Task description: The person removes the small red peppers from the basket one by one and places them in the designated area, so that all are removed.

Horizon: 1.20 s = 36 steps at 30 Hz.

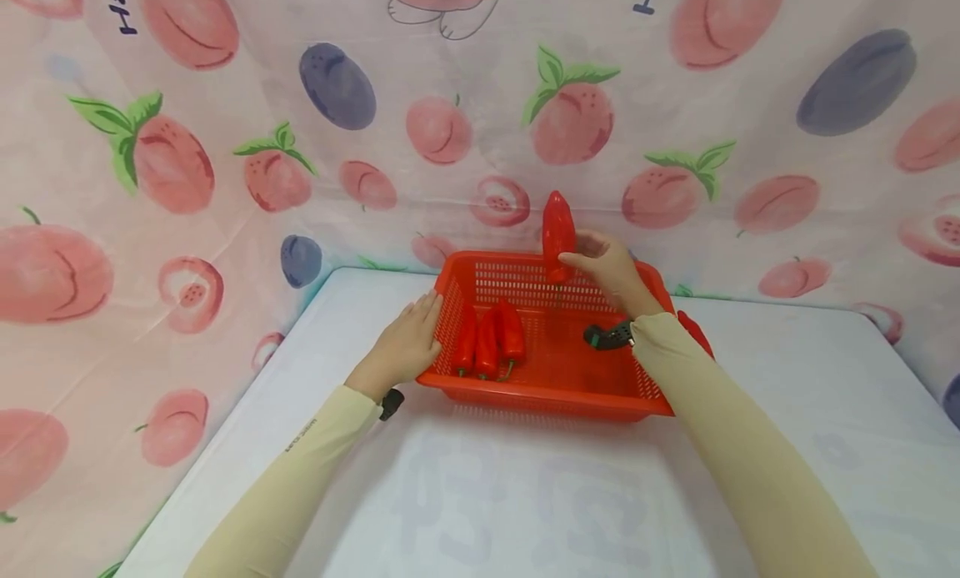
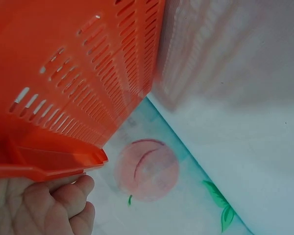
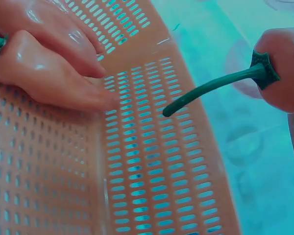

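Note:
A long red pepper (image 1: 557, 232) with a green stem is held by my right hand (image 1: 611, 269), thumb and fingers pinching its lower part above the basket's far side. The pepper stands upright, tip up; its stem end (image 3: 281, 68) shows in the right wrist view. My left hand (image 1: 405, 340) rests with straight fingers along the left rim of the red plastic basket (image 1: 540, 399). Seen from the left wrist, the left hand (image 2: 44, 205) touches the rim from below. Inside the basket, three red peppers (image 1: 487, 344) lie side by side at the left, stems toward me.
Another red pepper (image 1: 695, 334) shows outside the basket's right side, partly hidden by the right sleeve (image 1: 720, 419). The basket stands at the back of a white table (image 1: 525, 495), close to a fruit-print cloth (image 1: 465, 77) hanging behind.

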Available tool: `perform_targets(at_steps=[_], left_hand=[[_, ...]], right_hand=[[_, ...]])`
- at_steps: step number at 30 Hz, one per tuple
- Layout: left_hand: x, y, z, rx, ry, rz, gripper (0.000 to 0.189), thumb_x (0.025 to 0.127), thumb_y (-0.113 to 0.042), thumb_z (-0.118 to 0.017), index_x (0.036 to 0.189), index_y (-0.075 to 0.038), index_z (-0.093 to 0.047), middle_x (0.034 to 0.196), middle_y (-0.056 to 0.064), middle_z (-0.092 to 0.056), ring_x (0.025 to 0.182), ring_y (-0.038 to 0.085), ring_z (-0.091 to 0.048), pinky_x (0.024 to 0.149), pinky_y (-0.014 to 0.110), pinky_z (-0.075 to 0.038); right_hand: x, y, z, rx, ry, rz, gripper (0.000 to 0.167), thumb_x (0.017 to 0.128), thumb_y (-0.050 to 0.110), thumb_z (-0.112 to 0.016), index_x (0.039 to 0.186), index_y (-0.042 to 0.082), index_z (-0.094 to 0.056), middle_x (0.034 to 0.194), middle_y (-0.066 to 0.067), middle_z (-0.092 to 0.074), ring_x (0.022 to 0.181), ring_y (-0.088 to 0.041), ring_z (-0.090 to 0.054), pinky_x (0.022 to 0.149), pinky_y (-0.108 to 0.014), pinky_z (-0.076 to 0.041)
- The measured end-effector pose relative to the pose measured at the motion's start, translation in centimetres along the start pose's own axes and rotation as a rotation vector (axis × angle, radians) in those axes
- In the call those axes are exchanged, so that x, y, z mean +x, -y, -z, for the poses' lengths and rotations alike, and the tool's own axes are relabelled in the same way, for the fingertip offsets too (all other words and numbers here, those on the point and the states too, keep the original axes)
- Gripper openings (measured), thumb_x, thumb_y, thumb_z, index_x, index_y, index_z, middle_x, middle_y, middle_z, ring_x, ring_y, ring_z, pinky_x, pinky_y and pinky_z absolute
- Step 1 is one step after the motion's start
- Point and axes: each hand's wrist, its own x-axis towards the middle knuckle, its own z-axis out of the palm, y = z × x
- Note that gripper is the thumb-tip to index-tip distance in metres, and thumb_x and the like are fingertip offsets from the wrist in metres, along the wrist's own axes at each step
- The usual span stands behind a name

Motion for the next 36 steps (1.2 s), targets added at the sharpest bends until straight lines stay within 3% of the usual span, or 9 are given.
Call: perform_targets(at_steps=[11, 15, 24, 31, 36], left_hand=[[0.1, -0.1, -0.1, 0.017, 0.017, 0.007, 0.07, 0.09, -0.019, -0.046, 0.148, 0.005, -0.016, 0.157, 0.019, -0.014, 0.145, 0.032, -0.018, 0.12, 0.043, -0.015], [0.1, -0.1, -0.1, 0.014, 0.016, 0.007, 0.069, 0.09, -0.019, -0.045, 0.148, 0.005, -0.016, 0.157, 0.019, -0.014, 0.145, 0.032, -0.018, 0.12, 0.043, -0.016], [0.1, -0.2, 0.0, 0.009, 0.022, 0.015, 0.069, 0.09, -0.021, -0.043, 0.148, 0.004, -0.016, 0.157, 0.018, -0.014, 0.146, 0.031, -0.017, 0.12, 0.043, -0.015], [-0.1, -0.3, 0.2, 0.004, 0.021, 0.01, 0.069, 0.09, -0.02, -0.044, 0.148, 0.005, -0.016, 0.157, 0.019, -0.014, 0.145, 0.033, -0.019, 0.12, 0.043, -0.015], [-0.1, -0.4, 0.3, 0.011, 0.019, 0.007, 0.069, 0.09, -0.02, -0.044, 0.147, 0.006, -0.017, 0.156, 0.02, -0.015, 0.145, 0.033, -0.019, 0.12, 0.044, -0.015]], right_hand=[[-0.6, 2.0, 0.9, 0.112, 0.001, 0.064, 0.028, 0.082, 0.007, -0.07, 0.109, 0.013, -0.066, 0.095, 0.01, -0.068, 0.089, -0.007, -0.061, 0.076, -0.015, -0.053], [-1.4, 3.1, 1.5, 0.115, 0.022, 0.096, 0.031, 0.082, 0.005, -0.068, 0.113, 0.01, -0.066, 0.098, 0.008, -0.069, 0.09, -0.01, -0.062, 0.077, -0.018, -0.054], [-3.8, 5.4, 3.4, -0.05, -0.009, 0.057, 0.045, 0.084, 0.015, -0.069, 0.126, 0.005, -0.057, 0.106, 0.009, -0.066, 0.096, -0.011, -0.061, 0.079, -0.016, -0.054], [-6.4, 6.6, 5.1, -0.248, -0.05, -0.019, 0.052, 0.086, 0.028, -0.067, 0.132, 0.01, -0.053, 0.108, 0.019, -0.062, 0.102, -0.003, -0.057, 0.082, -0.011, -0.049], [-8.1, 7.0, 6.5, -0.285, -0.054, -0.068, 0.05, 0.087, 0.029, -0.066, 0.131, 0.01, -0.052, 0.104, 0.023, -0.062, 0.101, -0.002, -0.056, 0.082, -0.011, -0.049]])
